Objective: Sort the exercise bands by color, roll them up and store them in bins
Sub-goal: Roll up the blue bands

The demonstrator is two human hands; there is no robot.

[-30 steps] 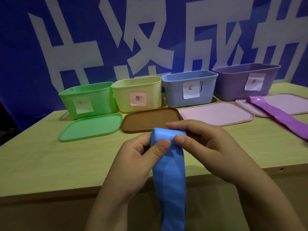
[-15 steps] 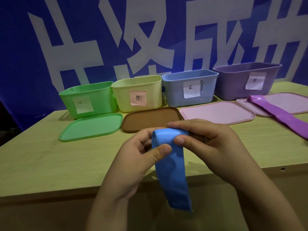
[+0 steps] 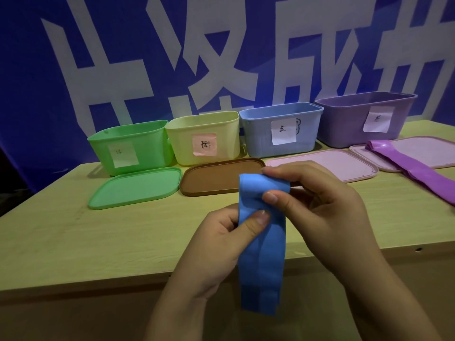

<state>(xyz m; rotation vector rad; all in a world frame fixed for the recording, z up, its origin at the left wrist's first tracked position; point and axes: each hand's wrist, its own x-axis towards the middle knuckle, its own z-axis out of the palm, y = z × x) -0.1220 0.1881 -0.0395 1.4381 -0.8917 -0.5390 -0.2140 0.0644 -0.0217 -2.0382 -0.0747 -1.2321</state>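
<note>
Four bins point(image 3: 204, 137), two bands — both hands point(image 3: 317, 212) pinch the blue band point(image 3: 262, 262).

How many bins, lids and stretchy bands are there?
Bins: 4 (green, yellow, blue, purple)
Lids: 4 (green, brown, pink, pink)
Bands: 2 (blue, purple)
Total: 10

Both hands raised, left point(image 3: 221, 242) and right point(image 3: 317, 207) thumbs pinching.
</note>
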